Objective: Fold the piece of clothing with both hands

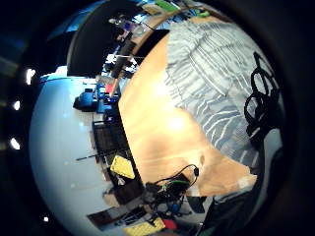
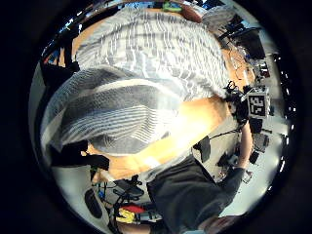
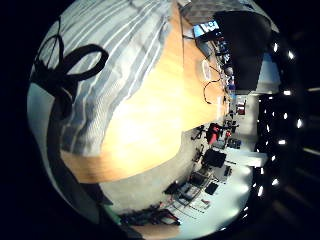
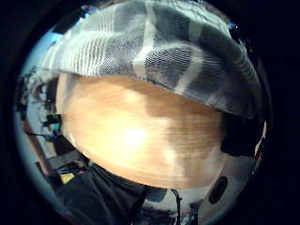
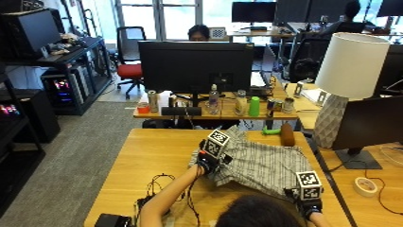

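A grey striped piece of clothing (image 5: pixel 264 165) lies spread on the wooden table (image 5: pixel 157 151), right of centre. My left hand (image 5: pixel 206 164) grips its left edge and holds it raised above the table. In the left thumb side palm view this lifted part (image 2: pixel 112 112) hangs close to the palm, over the rest of the clothing (image 2: pixel 146 53). My right hand (image 5: pixel 308 204) pinches the near right corner. That corner (image 4: pixel 164 51) fills the space close to the right palm, lifted off the wood. My own fingers are hidden in the palm views.
A brown roll (image 5: pixel 287 135) and a green item (image 5: pixel 269 132) lie at the table's far edge. A white lamp (image 5: pixel 343 90), a dark monitor (image 5: pixel 372 123) and a tape roll (image 5: pixel 364 186) stand at the right. Cables (image 5: pixel 157 187) and a black box (image 5: pixel 113 221) sit near left.
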